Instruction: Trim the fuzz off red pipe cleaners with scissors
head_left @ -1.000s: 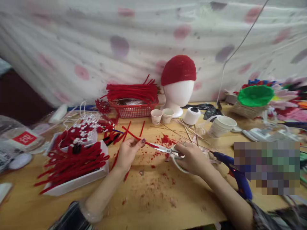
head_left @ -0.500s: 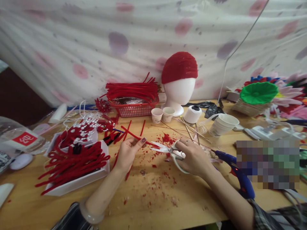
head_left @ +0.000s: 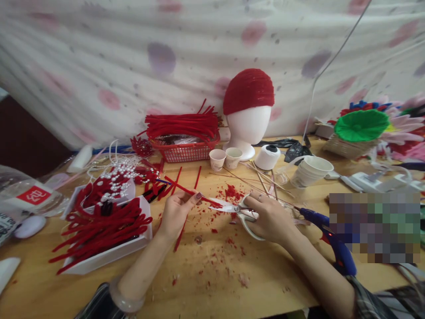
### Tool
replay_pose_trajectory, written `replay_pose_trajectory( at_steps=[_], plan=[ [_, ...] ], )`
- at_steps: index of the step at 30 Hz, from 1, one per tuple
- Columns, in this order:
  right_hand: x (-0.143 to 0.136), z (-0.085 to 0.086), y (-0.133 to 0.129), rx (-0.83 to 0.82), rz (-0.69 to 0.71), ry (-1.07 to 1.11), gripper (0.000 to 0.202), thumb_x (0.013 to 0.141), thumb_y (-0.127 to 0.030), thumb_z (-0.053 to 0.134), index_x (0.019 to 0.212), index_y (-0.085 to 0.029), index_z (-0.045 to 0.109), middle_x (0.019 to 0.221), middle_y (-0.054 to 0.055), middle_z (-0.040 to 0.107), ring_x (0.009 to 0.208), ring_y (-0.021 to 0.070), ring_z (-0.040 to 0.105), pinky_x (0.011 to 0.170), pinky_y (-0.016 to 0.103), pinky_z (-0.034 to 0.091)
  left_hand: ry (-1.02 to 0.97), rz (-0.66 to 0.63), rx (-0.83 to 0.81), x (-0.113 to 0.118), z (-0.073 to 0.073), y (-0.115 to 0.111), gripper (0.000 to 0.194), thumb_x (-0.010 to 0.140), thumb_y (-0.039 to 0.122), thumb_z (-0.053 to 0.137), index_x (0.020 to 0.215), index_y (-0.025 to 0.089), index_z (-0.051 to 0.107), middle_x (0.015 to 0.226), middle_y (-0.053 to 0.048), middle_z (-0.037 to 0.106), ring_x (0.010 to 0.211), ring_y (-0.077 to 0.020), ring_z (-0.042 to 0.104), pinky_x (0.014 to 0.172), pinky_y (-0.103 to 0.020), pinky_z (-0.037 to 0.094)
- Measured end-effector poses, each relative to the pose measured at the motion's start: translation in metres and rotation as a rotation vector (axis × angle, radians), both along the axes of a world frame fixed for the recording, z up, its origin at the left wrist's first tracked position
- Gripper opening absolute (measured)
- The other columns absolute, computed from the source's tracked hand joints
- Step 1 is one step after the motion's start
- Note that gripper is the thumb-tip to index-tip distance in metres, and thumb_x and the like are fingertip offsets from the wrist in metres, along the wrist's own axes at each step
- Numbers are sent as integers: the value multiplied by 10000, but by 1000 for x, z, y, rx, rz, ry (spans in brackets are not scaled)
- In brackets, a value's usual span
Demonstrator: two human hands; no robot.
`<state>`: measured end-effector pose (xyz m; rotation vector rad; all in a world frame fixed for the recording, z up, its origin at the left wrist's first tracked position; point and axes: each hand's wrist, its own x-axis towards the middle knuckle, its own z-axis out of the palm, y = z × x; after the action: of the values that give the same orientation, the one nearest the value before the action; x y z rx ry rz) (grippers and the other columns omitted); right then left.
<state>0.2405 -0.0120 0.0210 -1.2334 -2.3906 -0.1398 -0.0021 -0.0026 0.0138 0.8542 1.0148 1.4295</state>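
Observation:
My left hand (head_left: 175, 210) pinches a thin red fuzzy stem (head_left: 179, 186) between thumb and fingers; its right end lies at the scissor blades. My right hand (head_left: 268, 217) grips white-handled scissors (head_left: 227, 208), their blades pointing left and slightly apart around the stem's tip. Red fluff clippings (head_left: 233, 192) are scattered on the table behind and below the blades. More red stems (head_left: 197, 178) lie on the wood just beyond my left hand, and one passes beneath it.
A white box of red loops (head_left: 109, 230) stands at left, beside pearl strands (head_left: 119, 179). Behind are a red basket (head_left: 186, 153), a white foam head (head_left: 249, 126), paper cups (head_left: 217, 159) and a thread spool (head_left: 267, 157). A blue glue gun (head_left: 332, 239) lies at right.
The scissor blades are closer together at the stem's tip. Both hands stay in nearly the same place, and the view has shifted slightly.

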Motion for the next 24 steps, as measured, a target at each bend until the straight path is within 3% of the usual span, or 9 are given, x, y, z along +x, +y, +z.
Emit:
replay_pose_trajectory(
  at_steps=[24],
  plan=[
    [2,-1,2,-45,-29,-17,167,809,-344,525,736,-194,536,715,35,588,633,152,502,578,264,309,10,18,63,3,-2,1,202,554,233,838,672,174,685,639,27,688,606,-94,605,627,-199,463]
  ],
)
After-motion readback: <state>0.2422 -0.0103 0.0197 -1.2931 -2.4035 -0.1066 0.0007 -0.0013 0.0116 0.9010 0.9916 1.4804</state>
